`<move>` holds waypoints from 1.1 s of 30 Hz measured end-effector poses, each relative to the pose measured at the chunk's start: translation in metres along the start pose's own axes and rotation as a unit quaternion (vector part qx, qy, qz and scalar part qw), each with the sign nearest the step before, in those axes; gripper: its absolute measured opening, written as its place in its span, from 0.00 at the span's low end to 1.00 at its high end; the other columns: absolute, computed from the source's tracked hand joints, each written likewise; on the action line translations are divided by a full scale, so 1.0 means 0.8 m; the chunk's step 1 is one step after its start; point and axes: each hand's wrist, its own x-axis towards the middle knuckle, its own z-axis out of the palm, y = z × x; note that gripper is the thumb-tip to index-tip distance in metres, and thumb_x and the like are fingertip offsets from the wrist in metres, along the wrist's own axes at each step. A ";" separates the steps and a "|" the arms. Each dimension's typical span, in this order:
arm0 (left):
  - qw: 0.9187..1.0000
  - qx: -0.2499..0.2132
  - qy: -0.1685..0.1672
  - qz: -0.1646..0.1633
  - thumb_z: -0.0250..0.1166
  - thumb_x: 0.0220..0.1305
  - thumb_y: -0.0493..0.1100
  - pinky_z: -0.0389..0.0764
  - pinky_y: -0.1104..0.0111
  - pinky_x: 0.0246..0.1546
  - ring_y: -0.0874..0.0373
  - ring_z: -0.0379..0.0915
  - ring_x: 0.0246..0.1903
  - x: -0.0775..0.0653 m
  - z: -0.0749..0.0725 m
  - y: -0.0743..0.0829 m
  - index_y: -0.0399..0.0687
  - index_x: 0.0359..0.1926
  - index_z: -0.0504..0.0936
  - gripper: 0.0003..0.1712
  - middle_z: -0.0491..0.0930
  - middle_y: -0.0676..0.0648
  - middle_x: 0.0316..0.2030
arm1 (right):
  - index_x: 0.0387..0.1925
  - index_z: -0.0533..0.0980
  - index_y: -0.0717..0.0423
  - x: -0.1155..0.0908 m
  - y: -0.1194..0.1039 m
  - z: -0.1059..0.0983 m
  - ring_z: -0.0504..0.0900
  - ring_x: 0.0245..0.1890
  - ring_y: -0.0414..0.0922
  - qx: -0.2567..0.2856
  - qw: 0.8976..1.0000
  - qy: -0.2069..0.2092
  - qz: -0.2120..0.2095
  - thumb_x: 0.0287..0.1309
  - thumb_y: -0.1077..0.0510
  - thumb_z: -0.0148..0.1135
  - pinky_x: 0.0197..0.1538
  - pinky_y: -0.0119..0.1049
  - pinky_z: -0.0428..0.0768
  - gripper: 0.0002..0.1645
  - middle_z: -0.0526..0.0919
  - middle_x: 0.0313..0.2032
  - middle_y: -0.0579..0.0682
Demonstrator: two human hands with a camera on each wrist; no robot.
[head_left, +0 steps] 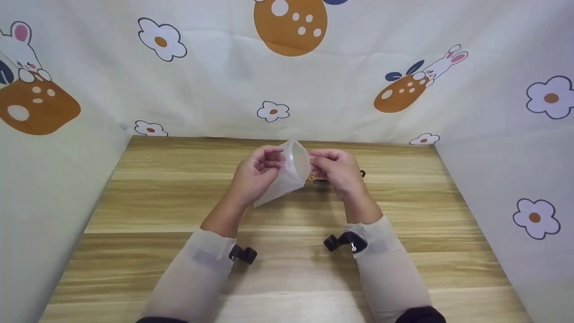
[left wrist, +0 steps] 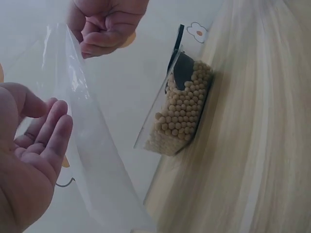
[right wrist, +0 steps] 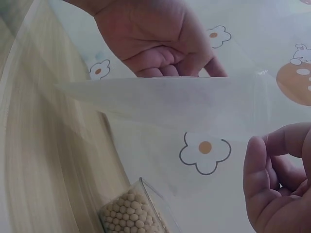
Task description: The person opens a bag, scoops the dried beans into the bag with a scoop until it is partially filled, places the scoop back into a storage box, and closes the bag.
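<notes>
Between the two hands, above the table, a translucent plastic bag (head_left: pixel 280 184) is tilted, its mouth gaping toward the right. My right hand (head_left: pixel 339 172) pinches the bag's right lip between thumb and fingers, as the right wrist view also shows at the lip's edge. Against the bag's left side, my left hand (head_left: pixel 256 172) has loosely bent fingers, and in the left wrist view its fingertips (left wrist: pixel 63 121) rest at the film without a visible pinch. Behind the right hand stands a clear box (left wrist: pixel 175 109) of beige soybean-like balls with a black scoop (left wrist: pixel 183 72) in it.
The wooden table (head_left: pixel 179 179) reaches a patterned cloth (head_left: pixel 215 85) hung at the back and both sides. Black camera mounts (head_left: pixel 244 254) sit on the wrists over pale sleeves. The box stands near the table's back edge.
</notes>
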 end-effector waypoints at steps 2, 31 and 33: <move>1.000 0.017 -0.011 0.024 0.65 0.66 0.30 0.88 0.65 0.61 0.52 0.85 0.53 0.000 0.001 -0.003 0.47 0.58 0.85 0.21 0.87 0.44 0.51 | 0.50 0.85 0.72 0.000 0.001 0.000 0.88 0.26 0.39 0.002 1.000 0.000 0.000 0.66 0.68 0.69 0.34 0.31 0.92 0.13 0.92 0.32 0.48; 0.966 0.188 0.002 0.177 0.58 0.83 0.51 0.81 0.52 0.69 0.50 0.76 0.67 0.000 0.009 -0.025 0.50 0.51 0.82 0.12 0.79 0.49 0.68 | 0.51 0.85 0.72 -0.006 0.004 0.015 0.90 0.28 0.39 0.025 1.000 -0.018 0.000 0.67 0.69 0.68 0.36 0.32 0.92 0.13 0.93 0.34 0.49; 0.966 0.185 0.004 0.182 0.57 0.83 0.51 0.82 0.53 0.67 0.50 0.77 0.65 0.000 0.010 -0.028 0.49 0.52 0.80 0.12 0.79 0.48 0.68 | 0.50 0.86 0.72 -0.006 0.005 0.015 0.90 0.27 0.39 0.026 0.999 -0.018 0.002 0.66 0.69 0.68 0.35 0.32 0.92 0.13 0.93 0.33 0.49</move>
